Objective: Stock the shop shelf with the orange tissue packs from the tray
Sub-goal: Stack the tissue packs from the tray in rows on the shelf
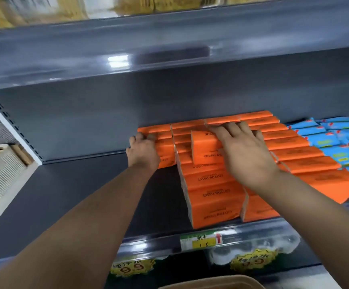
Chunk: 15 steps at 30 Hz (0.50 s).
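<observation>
Head view: closest, at the bottom edge, is the rim of the tray [211,282], just below the price tag [200,241]. Right above the price tag, the orange tissue packs [213,197] stand in rows on the dark shelf [65,195]. Higher above the tag, the right hand [246,152] holds one raised pack [204,147], fingers over its top, thumb on its near side. Up and left of the tag, the left hand [143,150] curls its fingers round the end of the short left row. Far right of the tag lie blue packs [334,140].
</observation>
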Available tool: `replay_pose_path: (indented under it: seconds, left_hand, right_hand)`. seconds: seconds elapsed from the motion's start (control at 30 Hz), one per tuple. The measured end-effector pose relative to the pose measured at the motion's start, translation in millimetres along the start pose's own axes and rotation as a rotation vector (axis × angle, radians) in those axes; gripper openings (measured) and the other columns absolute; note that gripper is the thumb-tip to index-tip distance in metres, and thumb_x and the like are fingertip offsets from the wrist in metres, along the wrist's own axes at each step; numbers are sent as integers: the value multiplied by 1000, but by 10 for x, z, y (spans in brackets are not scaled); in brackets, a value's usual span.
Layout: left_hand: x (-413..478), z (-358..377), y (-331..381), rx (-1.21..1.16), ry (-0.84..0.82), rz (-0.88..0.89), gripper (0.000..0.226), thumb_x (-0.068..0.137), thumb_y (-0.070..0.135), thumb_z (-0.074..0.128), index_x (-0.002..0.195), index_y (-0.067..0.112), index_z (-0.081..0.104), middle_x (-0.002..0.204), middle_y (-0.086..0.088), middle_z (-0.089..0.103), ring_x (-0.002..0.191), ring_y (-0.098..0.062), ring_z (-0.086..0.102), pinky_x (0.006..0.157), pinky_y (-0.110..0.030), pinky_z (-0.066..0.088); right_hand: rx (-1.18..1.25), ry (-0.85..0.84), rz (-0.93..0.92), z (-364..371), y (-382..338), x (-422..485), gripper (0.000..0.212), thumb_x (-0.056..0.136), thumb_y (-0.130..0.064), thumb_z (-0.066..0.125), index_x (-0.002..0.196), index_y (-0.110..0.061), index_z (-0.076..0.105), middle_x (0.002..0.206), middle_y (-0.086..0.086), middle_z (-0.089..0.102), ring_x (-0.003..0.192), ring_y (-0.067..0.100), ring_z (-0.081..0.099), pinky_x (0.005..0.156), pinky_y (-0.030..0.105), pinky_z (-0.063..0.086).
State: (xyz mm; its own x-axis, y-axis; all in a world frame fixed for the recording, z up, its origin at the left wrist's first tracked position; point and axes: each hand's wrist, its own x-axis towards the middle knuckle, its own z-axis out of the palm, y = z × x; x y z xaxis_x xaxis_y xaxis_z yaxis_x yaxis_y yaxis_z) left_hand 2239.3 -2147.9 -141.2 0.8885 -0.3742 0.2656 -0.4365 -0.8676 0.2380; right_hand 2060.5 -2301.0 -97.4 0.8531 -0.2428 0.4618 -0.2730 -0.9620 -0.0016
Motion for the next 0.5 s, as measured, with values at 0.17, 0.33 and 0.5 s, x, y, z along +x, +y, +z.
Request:
replay_pose_path:
  seconds: [0.17, 0.33, 0.5]
  left_hand:
    - [-51, -33, -201, -250, 109, -47, 54, 74, -12, 45, 125, 7, 46, 129, -12, 38, 114, -31, 37, 87, -31, 39]
    - [-155, -276, -515, -241, 90, -79, 59, 79, -8, 52, 134, 13, 44, 135, -9, 38, 121, -30, 37, 84, -37, 41]
    - [-307, -442, -817, -267, 39, -96, 62, 78, -10, 46, 134, 17, 46, 136, -6, 38, 124, -26, 40, 80, -33, 41]
  right_hand:
    - [46, 43, 7, -31, -96, 82, 61, 82, -8, 63, 136, -28, 44, 124, 1, 52, 116, 28, 43, 89, 45, 39]
    - [149, 66, -70, -119, -579, 375, 56, 87, -16, 58, 138, -30, 41, 129, -1, 50, 121, 25, 43, 93, 42, 35]
    - [228, -53, -127, 71, -1111, 631, 56, 84, -15, 61, 134, -31, 42, 130, -2, 50, 123, 24, 43, 94, 40, 34]
